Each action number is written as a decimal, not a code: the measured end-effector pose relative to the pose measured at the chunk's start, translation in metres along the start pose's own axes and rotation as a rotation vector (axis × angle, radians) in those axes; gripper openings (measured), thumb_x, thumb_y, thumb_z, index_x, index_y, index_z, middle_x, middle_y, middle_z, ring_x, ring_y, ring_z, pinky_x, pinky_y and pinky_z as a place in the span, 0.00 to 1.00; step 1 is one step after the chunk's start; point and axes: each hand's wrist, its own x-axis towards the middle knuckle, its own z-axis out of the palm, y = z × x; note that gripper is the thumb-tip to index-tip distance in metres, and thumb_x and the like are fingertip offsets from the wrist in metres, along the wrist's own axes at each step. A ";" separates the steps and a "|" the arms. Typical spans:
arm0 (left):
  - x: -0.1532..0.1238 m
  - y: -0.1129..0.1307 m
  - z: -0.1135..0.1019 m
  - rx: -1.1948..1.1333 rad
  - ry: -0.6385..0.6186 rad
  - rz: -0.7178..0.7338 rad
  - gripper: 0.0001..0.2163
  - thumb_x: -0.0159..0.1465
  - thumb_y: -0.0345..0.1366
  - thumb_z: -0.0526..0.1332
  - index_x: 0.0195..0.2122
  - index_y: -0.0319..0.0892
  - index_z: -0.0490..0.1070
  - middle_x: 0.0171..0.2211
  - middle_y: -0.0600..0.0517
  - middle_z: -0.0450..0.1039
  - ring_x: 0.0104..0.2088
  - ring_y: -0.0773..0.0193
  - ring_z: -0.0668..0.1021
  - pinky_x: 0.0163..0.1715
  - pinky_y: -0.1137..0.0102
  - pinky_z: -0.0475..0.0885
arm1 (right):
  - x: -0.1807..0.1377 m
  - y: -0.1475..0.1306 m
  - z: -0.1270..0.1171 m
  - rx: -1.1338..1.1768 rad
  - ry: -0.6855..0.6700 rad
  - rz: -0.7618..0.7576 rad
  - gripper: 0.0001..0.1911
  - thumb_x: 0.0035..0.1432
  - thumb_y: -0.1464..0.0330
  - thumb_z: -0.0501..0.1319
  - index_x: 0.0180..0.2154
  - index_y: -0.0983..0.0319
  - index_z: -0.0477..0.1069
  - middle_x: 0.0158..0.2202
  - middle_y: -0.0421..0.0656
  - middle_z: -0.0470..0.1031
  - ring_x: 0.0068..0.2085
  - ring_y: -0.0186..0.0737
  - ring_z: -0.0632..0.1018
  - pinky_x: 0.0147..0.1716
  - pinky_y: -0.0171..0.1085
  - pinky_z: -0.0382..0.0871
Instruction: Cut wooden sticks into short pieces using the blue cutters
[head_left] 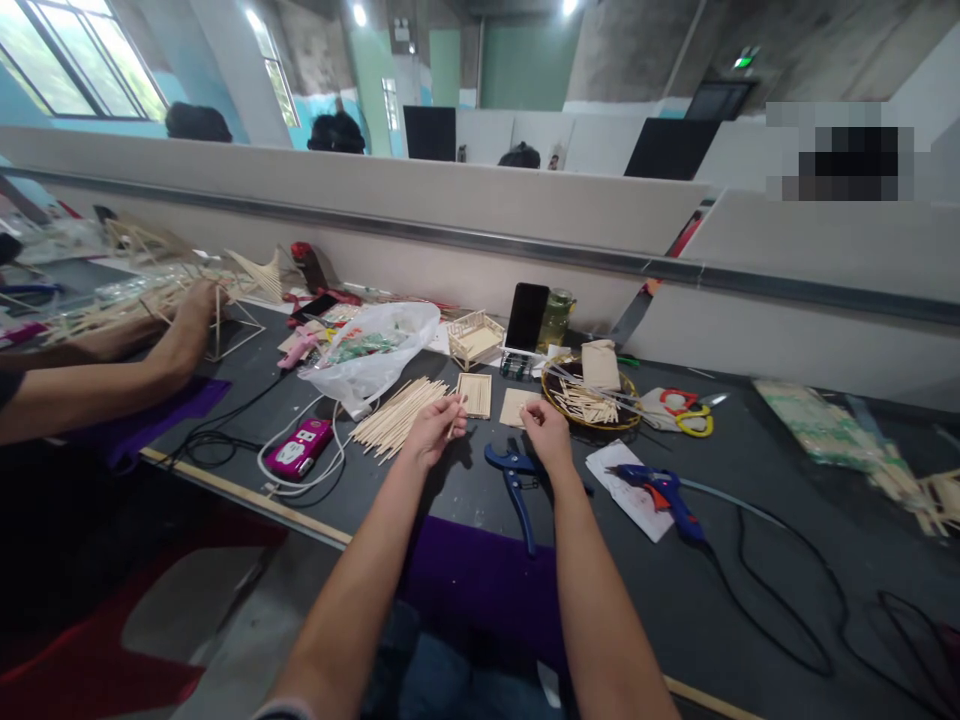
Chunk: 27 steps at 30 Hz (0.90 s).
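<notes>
My left hand (433, 430) is closed in a pinch on a thin wooden stick (454, 414), just right of a loose pile of sticks (395, 414) on the dark table. My right hand (549, 433) hovers with curled fingers beside a small flat stick panel (517, 406); whether it grips anything is unclear. Another stick panel (475, 394) lies between the hands, farther back. Blue cutters (514, 480) lie under my right wrist.
A blue glue gun (660, 490) rests on paper at right, its cable trailing off. A round tray (626, 405) holds cut sticks. Scissors (686, 410), a phone (526, 316), a jar, a plastic bag (375, 350) and a pink power strip (298, 448) surround the spot. A co-worker's arms (105, 360) work at left.
</notes>
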 end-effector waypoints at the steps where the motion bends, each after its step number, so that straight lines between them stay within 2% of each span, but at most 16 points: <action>1: -0.001 -0.004 0.006 -0.044 -0.047 -0.048 0.12 0.53 0.31 0.69 0.39 0.35 0.73 0.22 0.54 0.71 0.19 0.74 0.72 0.19 0.80 0.68 | 0.000 -0.002 0.002 0.107 -0.006 0.024 0.06 0.47 0.64 0.59 0.26 0.60 0.66 0.23 0.37 0.68 0.24 0.34 0.67 0.26 0.33 0.62; 4: -0.004 -0.016 0.019 -0.118 -0.156 -0.151 0.11 0.56 0.27 0.67 0.40 0.34 0.73 0.23 0.53 0.71 0.20 0.74 0.74 0.19 0.81 0.70 | 0.000 -0.008 0.008 0.386 -0.064 0.161 0.09 0.43 0.65 0.61 0.29 0.60 0.66 0.20 0.33 0.64 0.19 0.30 0.64 0.18 0.30 0.58; 8: -0.004 -0.030 0.025 -0.107 -0.208 -0.222 0.10 0.56 0.26 0.66 0.40 0.34 0.73 0.23 0.52 0.72 0.19 0.73 0.74 0.17 0.80 0.71 | -0.005 -0.020 0.011 0.549 -0.183 0.319 0.12 0.43 0.64 0.63 0.33 0.61 0.70 0.19 0.32 0.65 0.16 0.27 0.61 0.12 0.28 0.51; 13: -0.005 -0.034 0.024 -0.056 -0.220 -0.201 0.11 0.54 0.29 0.68 0.39 0.35 0.73 0.23 0.52 0.73 0.20 0.71 0.76 0.19 0.79 0.71 | -0.008 -0.029 0.011 0.614 -0.195 0.317 0.14 0.45 0.59 0.66 0.24 0.63 0.70 0.22 0.37 0.70 0.17 0.25 0.63 0.11 0.26 0.52; 17: -0.007 -0.034 0.024 0.013 -0.245 -0.165 0.13 0.52 0.32 0.69 0.38 0.35 0.72 0.24 0.52 0.74 0.20 0.70 0.77 0.20 0.78 0.72 | -0.008 -0.029 0.010 0.607 -0.147 0.299 0.15 0.44 0.57 0.67 0.23 0.63 0.70 0.23 0.38 0.71 0.17 0.25 0.64 0.11 0.26 0.53; 27: -0.012 -0.042 0.032 0.120 -0.237 -0.063 0.18 0.49 0.39 0.71 0.36 0.34 0.71 0.22 0.54 0.71 0.20 0.68 0.77 0.18 0.76 0.70 | -0.008 -0.029 0.012 0.553 -0.102 0.292 0.14 0.45 0.59 0.65 0.21 0.62 0.66 0.18 0.35 0.66 0.16 0.25 0.60 0.13 0.27 0.49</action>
